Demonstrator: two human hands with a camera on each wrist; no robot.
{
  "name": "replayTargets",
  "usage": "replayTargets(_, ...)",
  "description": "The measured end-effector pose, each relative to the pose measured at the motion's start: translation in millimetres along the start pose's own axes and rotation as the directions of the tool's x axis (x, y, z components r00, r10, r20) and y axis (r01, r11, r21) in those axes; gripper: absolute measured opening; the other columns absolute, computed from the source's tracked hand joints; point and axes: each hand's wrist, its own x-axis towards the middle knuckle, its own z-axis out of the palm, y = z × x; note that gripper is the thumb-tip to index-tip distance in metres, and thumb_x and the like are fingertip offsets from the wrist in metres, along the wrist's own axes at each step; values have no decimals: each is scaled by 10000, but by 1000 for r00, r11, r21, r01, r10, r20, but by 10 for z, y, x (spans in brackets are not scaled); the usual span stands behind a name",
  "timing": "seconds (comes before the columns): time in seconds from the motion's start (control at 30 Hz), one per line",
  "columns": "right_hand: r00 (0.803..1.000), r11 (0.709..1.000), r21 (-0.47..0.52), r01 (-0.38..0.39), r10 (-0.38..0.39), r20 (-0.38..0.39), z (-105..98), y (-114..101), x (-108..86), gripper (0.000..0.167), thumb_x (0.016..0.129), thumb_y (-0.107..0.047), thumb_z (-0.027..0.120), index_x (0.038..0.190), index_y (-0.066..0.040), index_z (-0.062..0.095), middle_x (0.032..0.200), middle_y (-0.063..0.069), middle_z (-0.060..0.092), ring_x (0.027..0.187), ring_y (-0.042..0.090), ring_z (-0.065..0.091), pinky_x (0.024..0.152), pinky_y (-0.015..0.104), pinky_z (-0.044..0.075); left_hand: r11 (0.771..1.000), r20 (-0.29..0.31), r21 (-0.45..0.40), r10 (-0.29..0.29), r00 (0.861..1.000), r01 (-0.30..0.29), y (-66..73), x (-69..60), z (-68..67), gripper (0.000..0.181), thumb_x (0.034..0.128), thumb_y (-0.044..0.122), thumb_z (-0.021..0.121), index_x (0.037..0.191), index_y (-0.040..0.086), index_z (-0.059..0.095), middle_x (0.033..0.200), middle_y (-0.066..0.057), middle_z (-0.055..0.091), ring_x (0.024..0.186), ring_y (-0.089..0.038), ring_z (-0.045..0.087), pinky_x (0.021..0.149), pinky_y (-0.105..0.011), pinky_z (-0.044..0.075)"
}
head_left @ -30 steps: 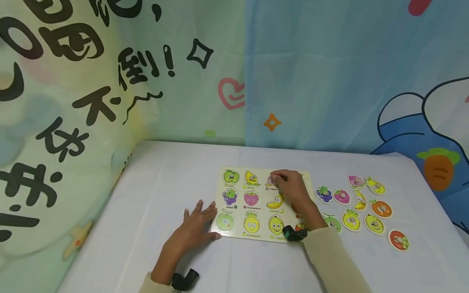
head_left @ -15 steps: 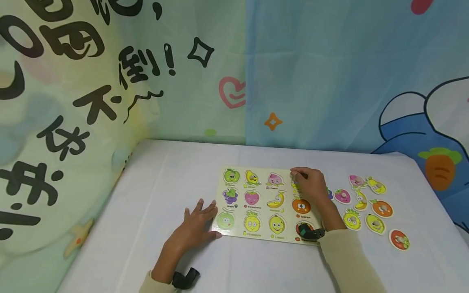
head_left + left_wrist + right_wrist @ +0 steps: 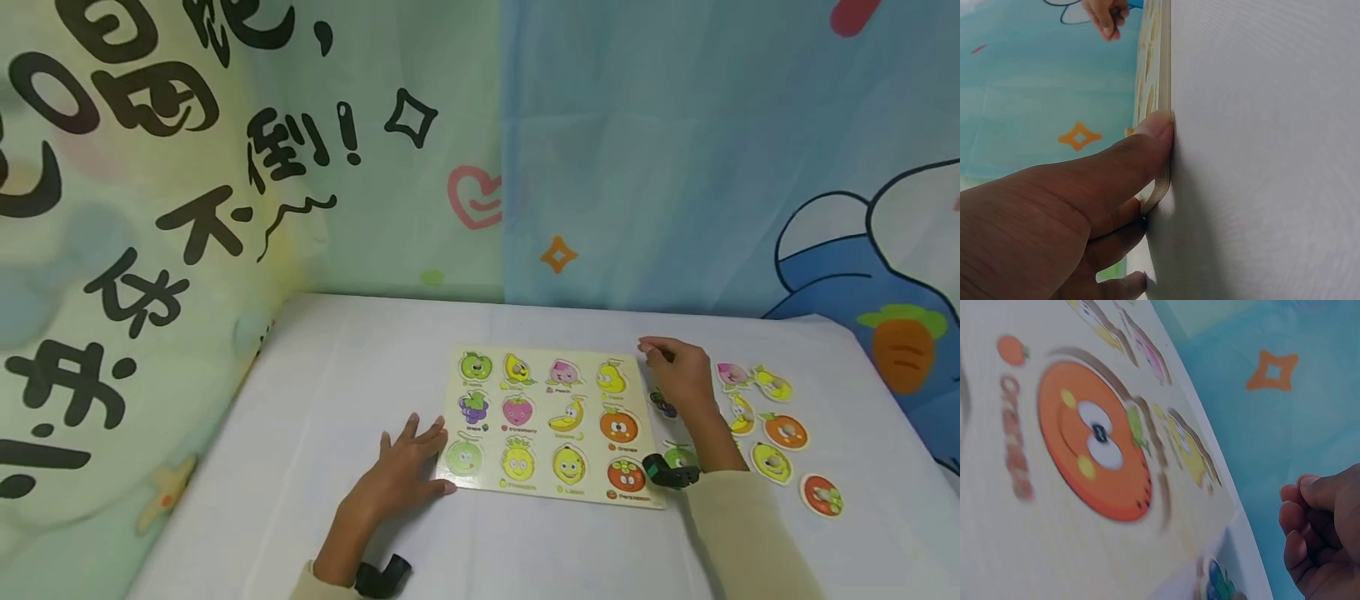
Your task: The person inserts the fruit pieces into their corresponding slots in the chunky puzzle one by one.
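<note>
A pale board (image 3: 540, 493) with rows of fruit pictures lies on the white table. My left hand (image 3: 397, 475) has its fingers spread at the board's near left corner; in the left wrist view this hand (image 3: 1079, 212) has its thumb pressed on one edge and fingertips by another. My right hand (image 3: 684, 379) is over the table just beyond the board's right edge, above a grape piece (image 3: 663, 404). Seen from the right wrist, that hand (image 3: 1322, 531) has curled fingers with the thumb against the index finger, and nothing visible between them.
Loose fruit pieces lie right of the board, among them a peach (image 3: 733, 376), a pear (image 3: 772, 384), an orange (image 3: 786, 431), a lemon (image 3: 771, 462) and a persimmon (image 3: 822, 495). A green piece (image 3: 678, 456) is partly behind the right wrist. A printed curtain (image 3: 637, 167) stands behind the table.
My right hand has moved rightward from over the board's top row to past its right edge, uncovering the peach, pear, orange and persimmon pictures. The left hand has stayed at the corner.
</note>
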Motion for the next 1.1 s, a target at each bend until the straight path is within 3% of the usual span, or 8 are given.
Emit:
replayTargets(0.17,998,998,25,-60,60,-9,-101,100,-4,389,1018,-308,496,1259,-47,653,1140,140,670,943,228,601,789,343,480,1000,0,17,-17,1000,17,-8,4,26,756,747,322,838,1391,65,537,1510,-28,399,1447,-383,157,1043,-730,129)
replayTargets(0.3,994,994,32,-102,103,-33,-175,186,-25,404,1006,-338,513,1264,-62,654,1102,128,670,894,180,587,663,270,478,999,-2,26,-25,1000,25,-21,-12,17,757,741,324,843,1387,67,543,1505,-32,408,1444,-388,167,1037,-737,132)
replayTargets(0.47,979,979,28,-200,201,-24,-343,303,-31,422,1008,-349,501,1315,-86,622,1152,136,652,915,171,576,649,167,463,999,-3,27,-28,1000,28,-40,-51,12,757,738,329,843,1383,66,548,1500,-40,415,1438,-396,179,1031,-744,128)
replayTargets(0.7,956,955,-36,-293,292,-37,-609,508,-30,434,1024,-311,458,1355,-56,575,1278,170,594,1033,231,523,690,184,434,1000,6,17,-20,1000,20,-41,-73,36,749,740,330,840,1378,63,552,1498,-39,416,1436,-403,182,1031,-743,126)
replayTargets(0.8,944,944,-33,-329,327,-37,-693,590,-20,435,1026,-293,442,1378,-61,552,1347,172,554,1129,275,487,752,220,441,1000,0,14,-12,1000,12,-24,-67,38,747,743,330,838,1378,62,551,1497,-47,418,1433,-407,189,1024,-749,132)
replayTargets(0.9,928,928,-21,-372,371,-33,-749,660,5,450,1021,-306,443,1400,-79,531,1416,173,496,1242,327,437,887,354,464,1000,-3,17,-7,1000,7,-10,-50,37,750,748,340,833,1383,65,546,1501,-41,409,1434,-402,186,1025,-747,136)
replayTargets(1.0,914,914,-3,-405,405,-40,-787,723,36,470,1013,-328,461,1414,-89,513,1467,170,440,1345,358,360,1033,486,382,1000,-9,25,-4,1000,4,0,-27,38,754,748,346,834,1386,69,543,1501,-35,408,1435,-398,188,1025,-745,141)
replayTargets(1.1,905,907,9,-421,421,-62,-817,774,55,473,1010,-322,470,1418,-83,506,1480,166,426,1381,365,321,1084,536,310,1000,-17,29,3,1000,-3,16,-6,32,750,745,332,839,1383,68,547,1494,-40,420,1432,-401,198,1023,-747,148)
